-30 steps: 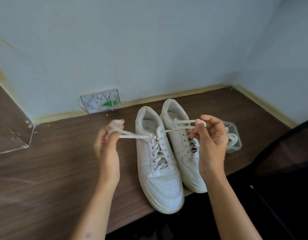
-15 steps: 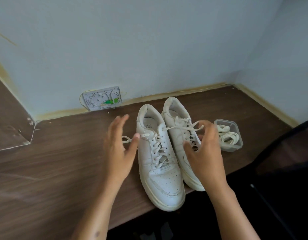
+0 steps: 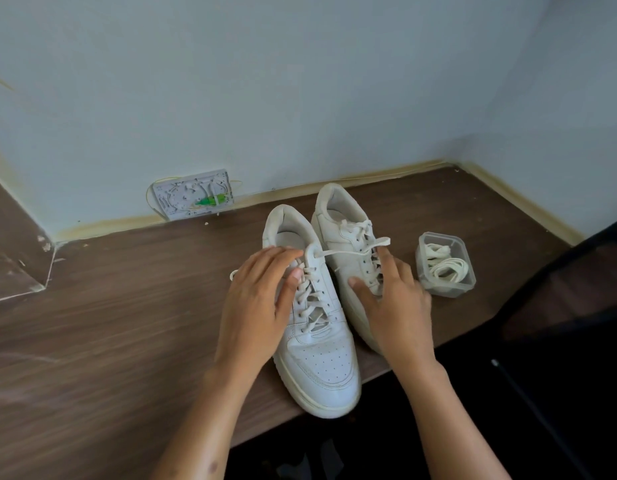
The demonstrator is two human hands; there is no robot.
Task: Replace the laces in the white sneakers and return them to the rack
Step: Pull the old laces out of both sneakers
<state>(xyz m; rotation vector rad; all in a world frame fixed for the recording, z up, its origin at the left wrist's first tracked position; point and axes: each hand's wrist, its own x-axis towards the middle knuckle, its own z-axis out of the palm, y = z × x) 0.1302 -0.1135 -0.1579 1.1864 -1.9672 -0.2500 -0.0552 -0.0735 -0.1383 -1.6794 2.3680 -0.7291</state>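
Two white sneakers stand side by side on the brown table, toes toward me. The left sneaker (image 3: 317,358) is laced, and its loose lace ends (image 3: 348,251) stretch right across the right sneaker (image 3: 341,233). My left hand (image 3: 255,306) rests over the left side of the left sneaker, fingers spread and thumb on the laces. My right hand (image 3: 393,299) lies on the right sneaker's laced front, fingers apart. Neither hand grips anything. The right sneaker's toe is hidden behind my right hand.
A small clear plastic tub (image 3: 445,265) with coiled white laces sits right of the sneakers. A white wall plate (image 3: 192,195) leans against the back wall. The table edge (image 3: 369,379) runs just under the sneakers' toes; a dark chair (image 3: 559,341) stands at right.
Both hands let go of the lace ends they were pulling apart and dropped onto the sneakers. The lace ends now lie slack across the shoes.
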